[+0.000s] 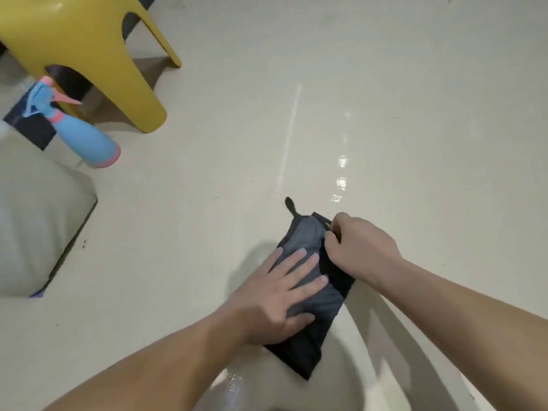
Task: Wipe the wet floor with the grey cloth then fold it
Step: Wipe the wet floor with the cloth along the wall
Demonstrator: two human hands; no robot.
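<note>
The grey cloth (308,241) lies on the cream floor (385,99) as a long narrow folded strip with dark edges, a small loop sticking out at its far end. My left hand (281,295) rests flat on its middle, fingers straight and spread. My right hand (360,247) pinches the cloth's far right edge with curled fingers. Shiny wet streaks (341,173) glint on the floor just beyond the cloth, and a wet patch (231,387) shows near the bottom edge.
A yellow plastic stool (89,40) stands at the top left. A blue and pink spray bottle (80,134) stands beside its leg. A pale cushion-like object (38,226) lies at the left edge.
</note>
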